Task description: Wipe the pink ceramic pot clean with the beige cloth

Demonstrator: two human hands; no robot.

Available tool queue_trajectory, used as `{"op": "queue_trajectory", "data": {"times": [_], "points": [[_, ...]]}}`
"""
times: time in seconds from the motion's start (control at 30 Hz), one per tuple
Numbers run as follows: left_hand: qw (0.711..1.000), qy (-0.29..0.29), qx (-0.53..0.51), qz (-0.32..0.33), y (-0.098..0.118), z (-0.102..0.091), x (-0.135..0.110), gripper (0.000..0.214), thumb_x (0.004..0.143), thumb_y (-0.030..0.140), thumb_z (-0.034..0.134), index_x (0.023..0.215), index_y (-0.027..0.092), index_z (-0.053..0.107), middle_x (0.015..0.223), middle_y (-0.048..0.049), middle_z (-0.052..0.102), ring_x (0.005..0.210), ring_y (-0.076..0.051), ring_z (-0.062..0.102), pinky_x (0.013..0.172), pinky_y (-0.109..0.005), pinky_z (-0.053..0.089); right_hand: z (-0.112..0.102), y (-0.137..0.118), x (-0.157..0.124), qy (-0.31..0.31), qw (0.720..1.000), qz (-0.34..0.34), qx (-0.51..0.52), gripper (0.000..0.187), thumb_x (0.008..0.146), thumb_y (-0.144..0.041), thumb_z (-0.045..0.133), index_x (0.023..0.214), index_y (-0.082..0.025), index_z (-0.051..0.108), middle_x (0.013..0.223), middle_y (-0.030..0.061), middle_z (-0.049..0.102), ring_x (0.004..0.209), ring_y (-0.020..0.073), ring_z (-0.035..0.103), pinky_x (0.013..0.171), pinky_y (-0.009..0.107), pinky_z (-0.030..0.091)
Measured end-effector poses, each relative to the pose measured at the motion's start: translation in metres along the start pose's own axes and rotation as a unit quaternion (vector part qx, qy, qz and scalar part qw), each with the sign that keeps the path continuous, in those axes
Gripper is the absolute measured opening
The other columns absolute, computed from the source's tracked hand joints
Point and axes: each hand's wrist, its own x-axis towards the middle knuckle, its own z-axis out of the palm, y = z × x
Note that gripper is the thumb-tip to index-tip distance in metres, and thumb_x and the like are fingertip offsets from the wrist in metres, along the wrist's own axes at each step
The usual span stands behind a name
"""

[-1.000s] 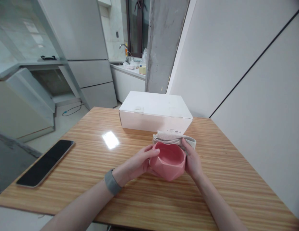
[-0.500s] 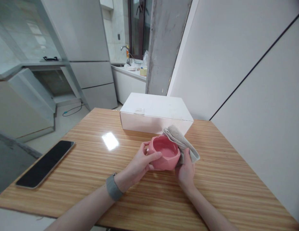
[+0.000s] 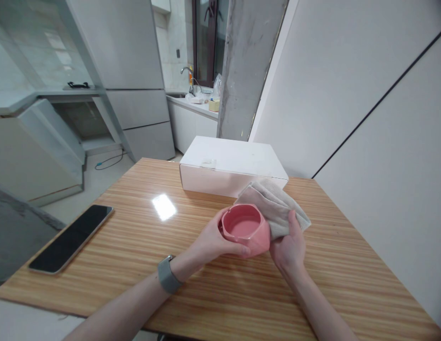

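A pink faceted bowl (image 3: 246, 228) is held just above the wooden table (image 3: 220, 284). My left hand (image 3: 213, 241) wraps round its left side and underside, fingers closed on it; a grey band sits on that wrist. My right hand (image 3: 290, 244) grips a folded beige cloth (image 3: 273, 203) and presses it against the bowl's right outer wall. The bowl's inside looks bare.
A closed white cardboard box (image 3: 231, 166) lies on the table just behind the bowl. A black phone (image 3: 71, 238) rests near the table's left edge. A white wall runs along the right side. Behind are grey cabinets and a counter with a tap (image 3: 190, 78).
The cloth has gone from behind the bowl's far rim to its right side. Both hands turned the bowl slightly and shifted it a little to the right.
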Motion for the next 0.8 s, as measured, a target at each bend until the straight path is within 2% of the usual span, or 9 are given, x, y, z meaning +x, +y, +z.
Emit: {"op": "queue_trajectory", "data": {"times": [0.13,0.23,0.3,0.4,0.5,0.6,0.7,0.8], "points": [[0.999,0.012,-0.034,-0.029,-0.008,0.001,0.001,0.071,0.054,0.026,0.09,0.118,0.017,0.06,0.119,-0.0125,0.066,0.111,-0.029,0.06,0.096,-0.042,0.044,0.001,0.0,-0.005,-0.022,0.999,-0.023,-0.008,0.034,0.082,-0.047,0.065,0.103,-0.022,0.072,0.107,0.0027,0.076,0.115,0.0232,0.065,0.108,0.04,0.044],[0.994,-0.013,-0.102,-0.043,-0.007,0.002,-0.002,0.056,0.063,0.032,0.085,0.113,0.014,0.064,0.114,-0.0118,0.067,0.106,-0.026,0.061,0.093,-0.036,0.044,-0.001,0.005,-0.009,-0.038,0.999,-0.03,-0.016,0.038,0.077,-0.05,0.068,0.102,-0.021,0.072,0.111,0.0032,0.075,0.118,0.0242,0.062,0.111,0.041,0.04],[0.988,-0.038,-0.141,-0.055,-0.003,0.003,-0.004,0.053,0.065,0.033,0.084,0.111,0.014,0.066,0.113,-0.0114,0.068,0.105,-0.024,0.061,0.09,-0.033,0.044,-0.003,0.007,-0.009,-0.032,0.998,-0.043,-0.02,0.041,0.077,-0.051,0.068,0.104,-0.021,0.071,0.114,0.0032,0.074,0.12,0.0241,0.061,0.111,0.041,0.039],[0.979,-0.056,-0.187,-0.056,0.001,0.002,-0.007,0.063,0.065,0.03,0.084,0.123,0.019,0.06,0.117,-0.0099,0.066,0.105,-0.023,0.06,0.086,-0.031,0.045,-0.005,0.008,-0.006,0.011,0.999,-0.04,-0.035,0.038,0.08,-0.049,0.065,0.108,-0.023,0.07,0.116,0.0018,0.073,0.12,0.0221,0.061,0.108,0.038,0.042],[0.976,-0.071,-0.201,-0.052,0.002,0.002,-0.009,0.076,0.065,0.029,0.084,0.134,0.025,0.052,0.119,-0.0091,0.065,0.102,-0.023,0.061,0.08,-0.03,0.046,-0.004,0.008,-0.003,0.029,0.998,0.032,-0.051,0.037,0.08,-0.051,0.064,0.104,-0.023,0.072,0.111,0.0019,0.075,0.116,0.0233,0.063,0.102,0.036,0.048],[0.979,-0.087,-0.175,-0.053,0.0,0.001,-0.008,0.079,0.064,0.029,0.084,0.135,0.022,0.051,0.125,-0.0113,0.062,0.106,-0.025,0.06,0.083,-0.031,0.046,-0.002,0.008,-0.008,-0.023,0.994,0.088,-0.059,0.041,0.079,-0.056,0.065,0.099,-0.022,0.074,0.108,0.003,0.076,0.115,0.026,0.064,0.101,0.038,0.049],[0.993,-0.057,-0.101,-0.037,-0.005,0.0,-0.004,0.084,0.056,0.025,0.089,0.132,0.022,0.053,0.136,-0.0127,0.054,0.114,-0.029,0.057,0.091,-0.036,0.046,0.001,0.009,-0.017,-0.077,0.989,0.1,-0.075,0.045,0.076,-0.06,0.067,0.098,-0.022,0.074,0.108,0.0033,0.076,0.116,0.0275,0.063,0.101,0.038,0.048],[0.999,-0.034,-0.031,-0.007,-0.008,-0.001,0.0,0.089,0.051,0.025,0.091,0.131,0.021,0.052,0.136,-0.0141,0.054,0.12,-0.032,0.053,0.099,-0.043,0.043,0.003,0.007,-0.023,-0.093,0.987,0.108,-0.076,0.045,0.076,-0.06,0.067,0.099,-0.022,0.074,0.107,0.0031,0.076,0.114,0.0281,0.063,0.099,0.039,0.049]]}}
